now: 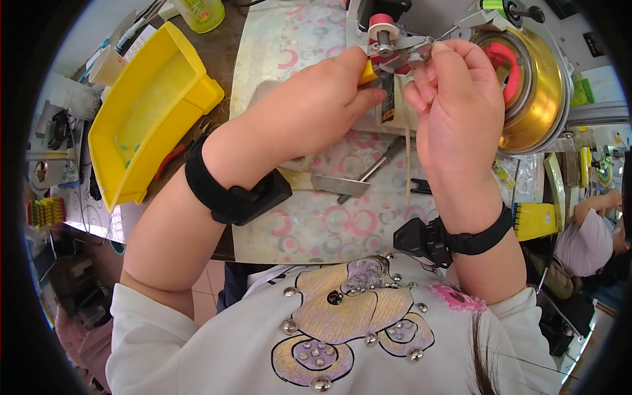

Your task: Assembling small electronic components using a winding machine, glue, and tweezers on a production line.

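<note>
My left hand is closed around a yellow piece, possibly a tool's handle; most of it and my fingers are hidden behind the hand. My right hand pinches thumb and forefinger together beside a metal arm of a small machine. What lies in that pinch is too small to make out. The machine carries a red and white round knob with a spring below it. Right of my right hand stands a large spool of gold-coloured wire, partly covered by the hand.
A yellow bin sits at the left, with red-handled pliers beside it. On the patterned table cover lie a flat blade, a metal rod and a thin stick. Another person is at the far right.
</note>
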### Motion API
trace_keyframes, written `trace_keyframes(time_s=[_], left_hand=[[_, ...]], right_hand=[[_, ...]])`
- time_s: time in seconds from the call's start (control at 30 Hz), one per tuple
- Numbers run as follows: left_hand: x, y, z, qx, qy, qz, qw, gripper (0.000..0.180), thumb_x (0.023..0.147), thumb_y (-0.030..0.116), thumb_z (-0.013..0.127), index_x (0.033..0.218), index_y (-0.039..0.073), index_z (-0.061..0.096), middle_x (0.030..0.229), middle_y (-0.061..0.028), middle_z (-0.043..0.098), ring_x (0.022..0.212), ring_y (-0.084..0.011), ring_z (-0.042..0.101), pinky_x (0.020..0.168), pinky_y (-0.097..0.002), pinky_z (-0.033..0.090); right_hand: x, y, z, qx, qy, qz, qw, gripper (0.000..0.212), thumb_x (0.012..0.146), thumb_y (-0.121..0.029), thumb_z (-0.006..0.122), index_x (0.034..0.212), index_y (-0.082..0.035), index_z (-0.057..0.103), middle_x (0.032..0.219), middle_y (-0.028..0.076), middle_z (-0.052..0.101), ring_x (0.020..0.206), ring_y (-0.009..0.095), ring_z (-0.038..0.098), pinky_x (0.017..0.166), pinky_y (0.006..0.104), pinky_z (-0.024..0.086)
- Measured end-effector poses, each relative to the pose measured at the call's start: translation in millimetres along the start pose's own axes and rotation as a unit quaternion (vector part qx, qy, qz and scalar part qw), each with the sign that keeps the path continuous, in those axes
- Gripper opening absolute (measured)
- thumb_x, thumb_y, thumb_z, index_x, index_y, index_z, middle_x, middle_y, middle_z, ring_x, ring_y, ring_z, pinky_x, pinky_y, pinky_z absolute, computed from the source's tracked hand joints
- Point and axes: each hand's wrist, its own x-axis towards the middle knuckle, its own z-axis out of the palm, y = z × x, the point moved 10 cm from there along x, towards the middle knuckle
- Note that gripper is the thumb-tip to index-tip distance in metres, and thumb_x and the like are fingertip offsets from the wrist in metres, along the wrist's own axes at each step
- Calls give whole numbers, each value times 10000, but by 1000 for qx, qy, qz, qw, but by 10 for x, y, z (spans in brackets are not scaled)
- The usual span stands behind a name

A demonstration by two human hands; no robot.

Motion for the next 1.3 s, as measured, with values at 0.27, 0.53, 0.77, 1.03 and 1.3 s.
trace_keyframes(time_s=[0.27, 0.53, 0.77, 1.03, 1.3], left_hand=[[31, -68, 65, -37, -42, 16, 998, 298, 823, 171, 544, 1038, -13, 449, 889, -195, 586, 828, -311, 573, 714, -375, 450], [258, -363, -420, -496, 90, -3, 864, 301, 782, 54, 413, 1045, 19, 554, 943, -37, 582, 891, -135, 558, 685, -223, 419], [606, -241, -108, -495, 88, -19, 864, 594, 970, 481, 269, 877, 11, 620, 676, 6, 535, 604, -73, 436, 577, -191, 338], [592, -78, 67, -559, 21, -20, 828, 665, 969, 515, 217, 881, 8, 638, 725, -48, 591, 667, -112, 520, 647, -227, 417], [443, -354, -245, -335, 169, 13, 927, 283, 826, 58, 394, 1055, 43, 560, 846, -40, 588, 788, -137, 574, 625, -235, 428]], right_hand=[[-39, 52, -12, 63, 14, 43, 997, 92, 859, -107, 522, 880, -23, 491, 644, 8, 467, 520, 76, 406, 465, 233, 332], [-92, 204, 2, 185, -11, 122, 975, 175, 884, -212, 487, 947, -49, 470, 714, 36, 471, 587, 119, 424, 510, 262, 335], [-36, 149, 57, 147, -12, 103, 984, 132, 911, -190, 461, 939, -62, 463, 715, 29, 466, 569, 114, 421, 497, 259, 330], [-18, 169, 19, 167, -14, 110, 980, 118, 898, -158, 458, 862, -47, 478, 688, 30, 461, 552, 106, 420, 476, 258, 322], [7, 136, -3, 112, -16, 86, 990, 91, 867, -127, 478, 847, -40, 496, 658, 21, 469, 524, 88, 402, 462, 245, 320]])
